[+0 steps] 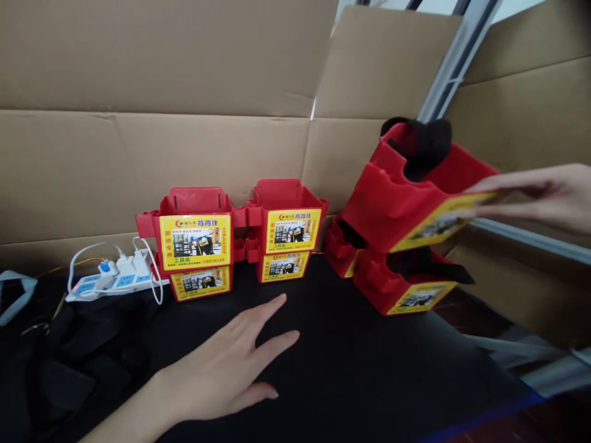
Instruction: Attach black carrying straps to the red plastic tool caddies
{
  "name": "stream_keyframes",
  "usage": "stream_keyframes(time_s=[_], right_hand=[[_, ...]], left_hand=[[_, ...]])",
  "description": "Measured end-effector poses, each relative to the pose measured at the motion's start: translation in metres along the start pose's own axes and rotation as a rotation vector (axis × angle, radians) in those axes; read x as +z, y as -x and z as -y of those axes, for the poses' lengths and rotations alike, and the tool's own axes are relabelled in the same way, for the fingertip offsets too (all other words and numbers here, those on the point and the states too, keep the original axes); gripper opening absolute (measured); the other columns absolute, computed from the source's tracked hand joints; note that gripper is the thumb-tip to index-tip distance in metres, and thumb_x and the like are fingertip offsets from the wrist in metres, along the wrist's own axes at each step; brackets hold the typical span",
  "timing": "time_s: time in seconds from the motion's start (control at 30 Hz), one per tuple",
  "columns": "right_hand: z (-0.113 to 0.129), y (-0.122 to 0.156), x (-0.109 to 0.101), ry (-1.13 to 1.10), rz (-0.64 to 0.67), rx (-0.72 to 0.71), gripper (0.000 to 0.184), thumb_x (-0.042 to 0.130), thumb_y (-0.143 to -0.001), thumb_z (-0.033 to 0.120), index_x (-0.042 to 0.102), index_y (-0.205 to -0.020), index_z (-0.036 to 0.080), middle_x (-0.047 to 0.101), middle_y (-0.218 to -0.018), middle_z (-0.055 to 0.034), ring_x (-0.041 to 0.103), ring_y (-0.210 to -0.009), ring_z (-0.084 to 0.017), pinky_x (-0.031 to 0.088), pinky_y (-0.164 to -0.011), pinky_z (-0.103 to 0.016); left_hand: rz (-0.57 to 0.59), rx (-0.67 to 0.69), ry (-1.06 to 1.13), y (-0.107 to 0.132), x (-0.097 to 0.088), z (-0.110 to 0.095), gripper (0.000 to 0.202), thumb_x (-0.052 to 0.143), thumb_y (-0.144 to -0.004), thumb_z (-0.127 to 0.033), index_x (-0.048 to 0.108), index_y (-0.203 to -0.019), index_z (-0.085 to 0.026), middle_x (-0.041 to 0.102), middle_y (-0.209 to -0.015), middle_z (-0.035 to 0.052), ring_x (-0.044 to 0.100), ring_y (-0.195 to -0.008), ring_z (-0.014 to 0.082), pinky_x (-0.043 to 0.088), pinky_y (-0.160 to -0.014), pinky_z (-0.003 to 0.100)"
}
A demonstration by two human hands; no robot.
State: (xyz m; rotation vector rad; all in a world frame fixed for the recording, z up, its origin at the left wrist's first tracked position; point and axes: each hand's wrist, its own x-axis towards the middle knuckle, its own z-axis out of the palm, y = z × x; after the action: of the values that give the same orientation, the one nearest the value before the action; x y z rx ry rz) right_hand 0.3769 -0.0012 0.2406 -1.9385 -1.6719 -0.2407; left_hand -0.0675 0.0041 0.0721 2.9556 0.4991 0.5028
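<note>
At the right, my right hand [540,191] grips the labelled front edge of a red plastic tool box [383,197]. That box is tilted, with a black strap [429,147] inside its top. Just beneath it, another red tool box [376,280] with a black strap rests on the table, and a smaller-looking red box [339,252] stands behind. My left hand [226,357] is over the black table, fingers spread, holding nothing. Beyond it stand two stacks of red tool boxes, a left stack [196,243] and a middle stack [294,231], with yellow picture labels.
A white power strip [115,282] with plugs and cables lies at the left. Black fabric [69,363] is heaped at the near left. Cardboard sheets [152,147] form the back wall. A metal frame post [455,61] rises at the right, beyond the black table [351,369].
</note>
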Motion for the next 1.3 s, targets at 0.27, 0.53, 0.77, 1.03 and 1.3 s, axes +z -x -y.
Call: stream_keyframes(time_s=[0.27, 0.53, 0.77, 1.03, 1.3], right_hand=[[-0.014, -0.075, 0.052, 0.150, 0.072, -0.136, 0.058, 0.056, -0.057, 0.048, 0.067, -0.097, 0.008, 0.067, -0.090, -0.0078, 0.058, -0.080, -0.009, 0.036, -0.075, -0.020], [-0.051, -0.102, 0.058, 0.071, 0.225, 0.006, 0.054, 0.066, -0.052, 0.041, 0.067, -0.096, 0.009, 0.067, -0.087, -0.0061, 0.058, -0.077, -0.008, 0.036, -0.074, -0.019], [-0.068, -0.123, 0.049, -0.110, 0.424, 0.140, 0.049, 0.061, -0.056, 0.029, 0.064, -0.099, 0.003, 0.066, -0.088, -0.0099, 0.059, -0.072, -0.007, 0.037, -0.071, -0.021], [-0.047, -0.143, 0.054, -0.061, 0.573, 0.113, 0.051, 0.043, -0.064, 0.029, 0.063, -0.098, -0.003, 0.065, -0.086, -0.0142, 0.059, -0.068, -0.003, 0.037, -0.064, -0.018], [-0.057, -0.127, 0.065, 0.063, 0.449, 0.082, 0.044, 0.060, -0.057, 0.029, 0.067, -0.092, 0.004, 0.067, -0.079, -0.0073, 0.056, -0.063, -0.001, 0.035, -0.063, -0.014]], left_hand=[[0.063, -0.060, 0.147, -0.003, 0.089, 0.032, 0.061, 0.055, -0.078, -0.033, 0.031, -0.134, -0.023, 0.010, -0.147, 0.0133, 0.022, -0.132, 0.0311, 0.032, -0.103, 0.049], [0.093, -0.171, 0.224, -0.001, 0.096, 0.044, 0.056, 0.051, -0.081, -0.037, 0.032, -0.133, -0.026, 0.014, -0.146, 0.0107, 0.025, -0.131, 0.0299, 0.031, -0.103, 0.051], [0.128, -0.181, 0.211, -0.001, 0.097, 0.043, 0.055, 0.048, -0.083, -0.038, 0.031, -0.134, -0.025, 0.015, -0.146, 0.0116, 0.023, -0.132, 0.0291, 0.030, -0.104, 0.049], [0.142, -0.186, 0.192, -0.001, 0.098, 0.044, 0.055, 0.044, -0.084, -0.041, 0.029, -0.135, -0.025, 0.017, -0.146, 0.0114, 0.023, -0.132, 0.0274, 0.030, -0.105, 0.047], [0.122, -0.174, 0.209, -0.001, 0.099, 0.044, 0.054, 0.046, -0.084, -0.039, 0.032, -0.133, -0.024, 0.022, -0.144, 0.0116, 0.024, -0.131, 0.0276, 0.030, -0.104, 0.048]])
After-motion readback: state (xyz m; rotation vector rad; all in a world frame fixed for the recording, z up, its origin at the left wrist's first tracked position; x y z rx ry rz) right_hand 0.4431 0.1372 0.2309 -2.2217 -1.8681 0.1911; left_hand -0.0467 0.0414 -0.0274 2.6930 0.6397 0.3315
